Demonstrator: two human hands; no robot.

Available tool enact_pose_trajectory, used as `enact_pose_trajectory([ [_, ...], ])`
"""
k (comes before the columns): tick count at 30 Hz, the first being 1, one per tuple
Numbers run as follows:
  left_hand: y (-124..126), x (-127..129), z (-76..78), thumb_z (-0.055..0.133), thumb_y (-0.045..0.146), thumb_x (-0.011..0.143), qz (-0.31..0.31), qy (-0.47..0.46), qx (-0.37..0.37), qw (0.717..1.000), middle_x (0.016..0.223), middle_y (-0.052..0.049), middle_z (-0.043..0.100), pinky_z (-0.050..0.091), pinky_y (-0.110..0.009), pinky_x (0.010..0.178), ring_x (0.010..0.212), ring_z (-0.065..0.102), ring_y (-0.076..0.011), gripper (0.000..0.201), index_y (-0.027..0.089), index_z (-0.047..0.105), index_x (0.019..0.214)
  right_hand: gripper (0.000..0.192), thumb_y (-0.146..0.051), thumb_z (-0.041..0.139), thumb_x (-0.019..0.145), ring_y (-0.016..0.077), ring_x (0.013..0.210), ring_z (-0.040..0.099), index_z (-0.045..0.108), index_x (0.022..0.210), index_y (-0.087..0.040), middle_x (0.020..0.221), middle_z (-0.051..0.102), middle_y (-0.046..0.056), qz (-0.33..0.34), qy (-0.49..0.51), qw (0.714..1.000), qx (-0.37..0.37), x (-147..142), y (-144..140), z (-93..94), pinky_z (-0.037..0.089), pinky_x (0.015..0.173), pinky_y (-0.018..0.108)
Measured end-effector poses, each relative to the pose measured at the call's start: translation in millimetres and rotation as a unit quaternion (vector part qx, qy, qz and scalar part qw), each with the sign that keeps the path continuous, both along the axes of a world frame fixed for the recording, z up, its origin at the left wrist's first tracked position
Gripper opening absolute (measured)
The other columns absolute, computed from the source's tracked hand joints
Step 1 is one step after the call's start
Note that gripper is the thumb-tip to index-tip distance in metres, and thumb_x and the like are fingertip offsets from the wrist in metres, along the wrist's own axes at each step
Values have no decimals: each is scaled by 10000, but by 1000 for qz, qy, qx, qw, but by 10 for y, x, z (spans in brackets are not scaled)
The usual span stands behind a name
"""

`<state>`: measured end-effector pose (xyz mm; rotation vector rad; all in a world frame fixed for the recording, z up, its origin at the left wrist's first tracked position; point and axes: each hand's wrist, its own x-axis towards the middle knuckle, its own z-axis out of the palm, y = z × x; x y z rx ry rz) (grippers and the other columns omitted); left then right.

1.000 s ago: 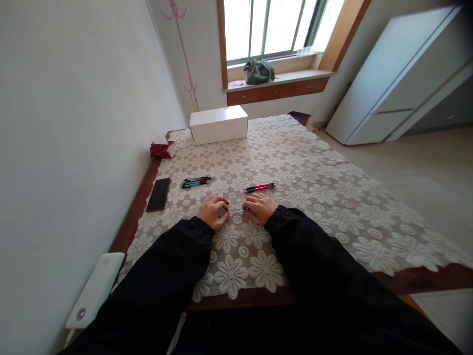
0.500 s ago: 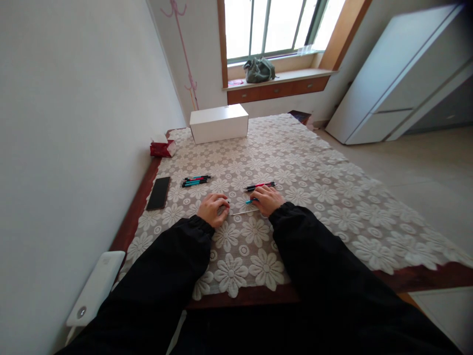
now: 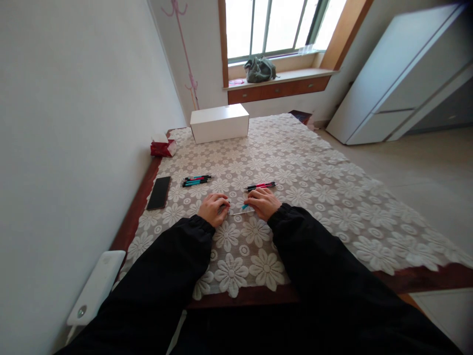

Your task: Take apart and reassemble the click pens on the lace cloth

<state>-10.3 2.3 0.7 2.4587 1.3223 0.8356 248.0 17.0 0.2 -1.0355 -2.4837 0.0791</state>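
Left hand point(image 3: 213, 208) fingers curled around a thin white refill point(image 3: 240, 212); right hand point(image 3: 263, 202) fingers pinching a teal pen barrel point(image 3: 245, 206).

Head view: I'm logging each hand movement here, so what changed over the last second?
The right hand reached out toward the red pens, came back with a teal pen part in its grip, and brought it to the thin white refill by the left hand. The left hand, teal pens and phone stayed put.

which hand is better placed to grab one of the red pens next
Right, probably. The right hand lies just below the red pens, while the left hand is farther off, nearer the blue pens.
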Motion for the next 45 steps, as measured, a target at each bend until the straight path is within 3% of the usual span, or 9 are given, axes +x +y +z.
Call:
enact_pose_trajectory([
  [18, -17, 6, 11, 645, 218, 841, -1, -5, 6, 1000, 1136, -58, 692, 479, -463, 1028, 1110, 605, -248, 86, 239, 719, 879, 192, -183, 560, 915, 221, 988, 543, 734, 950, -255, 1018, 690, 57, -19, -7, 1000, -11, 33, 30, -20, 367, 929, 367],
  [31, 0, -4, -9, 636, 228, 850, -9, -9, 6, 1000, 1151, -53, 690, 479, -452, 1038, 1129, 596, -246, 89, 234, 719, 880, 188, -166, 599, 870, 242, 1047, 574, 718, 992, -244, 1049, 705, 58, -95, -39, 995, 6, 170, 97, -28, 346, 951, 375],
  [35, -2, 0, -8, 630, 238, 856, -9, -8, 5, 1000, 1151, -51, 690, 485, -453, 1029, 1126, 598, -248, 95, 238, 720, 885, 209, -194, 587, 892, 242, 1053, 576, 704, 1060, -234, 1087, 700, 61, -67, -34, 997, 3, 128, 75, -31, 364, 943, 373],
  [40, -13, 3, 13, 621, 249, 863, -12, -3, 4, 1000, 1157, -55, 687, 477, -456, 1036, 1135, 591, -249, 105, 236, 722, 892, 158, -199, 577, 909, 235, 1008, 577, 722, 963, -234, 1018, 697, 60, -57, -31, 998, -6, 102, 72, -52, 387, 892, 362],
  [45, -71, 37, 79, 603, 342, 898, -82, 47, 14, 995, 1320, -51, 629, 389, -507, 1121, 1292, 496, -278, 216, 278, 728, 1062, 161, -203, 584, 918, 220, 953, 572, 734, 958, -242, 983, 692, 56, -27, -24, 999, -1, 86, 70, -83, 396, 868, 350],
])
